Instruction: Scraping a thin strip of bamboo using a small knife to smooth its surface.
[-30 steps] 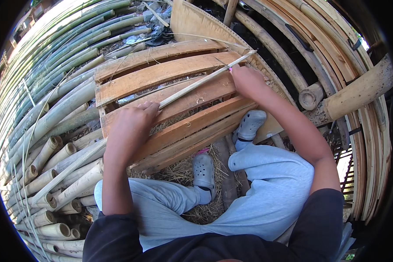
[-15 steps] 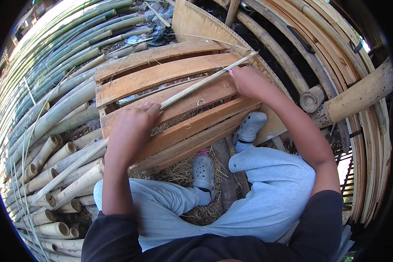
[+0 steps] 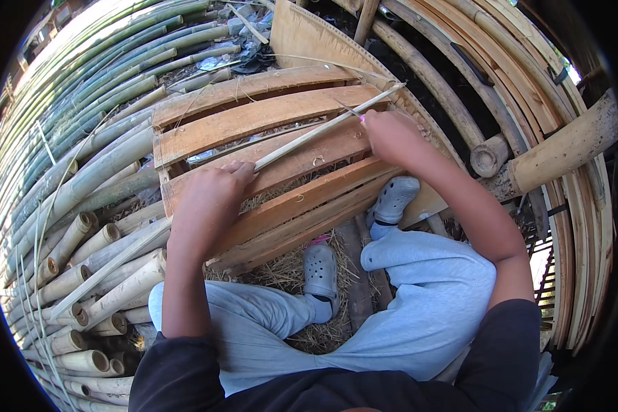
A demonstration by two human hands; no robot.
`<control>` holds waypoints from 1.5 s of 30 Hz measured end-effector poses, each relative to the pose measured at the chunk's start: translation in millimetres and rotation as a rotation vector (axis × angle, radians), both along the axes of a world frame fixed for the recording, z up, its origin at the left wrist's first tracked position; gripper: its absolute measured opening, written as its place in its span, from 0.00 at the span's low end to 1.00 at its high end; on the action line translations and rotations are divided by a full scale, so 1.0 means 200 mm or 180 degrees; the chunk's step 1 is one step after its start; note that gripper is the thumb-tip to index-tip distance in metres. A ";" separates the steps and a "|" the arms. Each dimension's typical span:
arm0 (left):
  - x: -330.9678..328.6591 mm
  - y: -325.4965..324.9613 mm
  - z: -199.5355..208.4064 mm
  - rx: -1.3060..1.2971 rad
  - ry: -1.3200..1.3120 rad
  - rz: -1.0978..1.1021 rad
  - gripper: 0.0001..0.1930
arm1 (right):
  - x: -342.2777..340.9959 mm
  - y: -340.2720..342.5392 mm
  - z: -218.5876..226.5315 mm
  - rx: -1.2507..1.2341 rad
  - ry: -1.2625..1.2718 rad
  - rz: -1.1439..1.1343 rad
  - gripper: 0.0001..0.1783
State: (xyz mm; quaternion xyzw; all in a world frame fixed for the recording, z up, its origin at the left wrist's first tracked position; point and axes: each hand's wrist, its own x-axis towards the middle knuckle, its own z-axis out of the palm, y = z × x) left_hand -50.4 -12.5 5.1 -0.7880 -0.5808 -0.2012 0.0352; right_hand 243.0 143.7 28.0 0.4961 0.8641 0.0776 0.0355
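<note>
A long, pale bamboo strip (image 3: 302, 141) lies slantwise across a low wooden slatted bench (image 3: 254, 130), its near-left end running out over the bamboo poles. My left hand (image 3: 216, 189) is closed around the strip at the bench's left part, pressing it against the slats. Near the strip's far-right end, my right hand (image 3: 395, 137) is closed on a small knife (image 3: 350, 108). A bit of pink shows at its grip, and the thin blade lies across the strip. My fingers hide most of the handle.
Stacked bamboo poles (image 3: 110, 240) fill the left side. Behind the bench stands a plywood sheet (image 3: 323, 41). A thick bamboo post (image 3: 563, 147) and curved-looking planks (image 3: 577, 240) are at right. My grey clogs (image 3: 321, 271) rest on straw below the bench.
My right hand has turned slightly and the knife blade now shows more clearly, pointing up and left over the strip. My left hand and the strip have barely shifted.
</note>
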 end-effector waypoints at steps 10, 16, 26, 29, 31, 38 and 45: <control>0.01 0.00 0.00 0.0086 0.0013 -0.0010 0.06 | 0.14 0.19 -0.07 0.0202 0.0041 -0.0493 0.12; -0.04 -0.03 0.00 0.0005 -0.0120 0.0071 0.06 | -0.24 -0.28 0.01 -0.0759 0.0430 0.0605 0.13; 0.01 0.01 0.00 0.0018 -0.0037 -0.0057 0.07 | 0.10 0.20 0.01 -0.0314 -0.0054 -0.0476 0.11; -0.02 -0.02 -0.01 -0.0043 -0.0018 0.0009 0.07 | -0.25 -0.18 0.01 -0.0658 0.0436 0.0394 0.12; -0.02 -0.03 0.00 0.0094 0.0037 0.0036 0.07 | -0.34 -0.35 0.01 -0.0762 0.0566 0.0746 0.13; 0.02 0.00 -0.02 0.0103 0.0235 -0.0113 0.07 | -0.21 -0.11 0.02 -0.0498 0.0144 0.0098 0.09; -0.01 -0.03 0.02 -0.0248 0.0356 0.0003 0.09 | -0.47 -0.40 0.02 -0.0683 0.0395 0.0706 0.09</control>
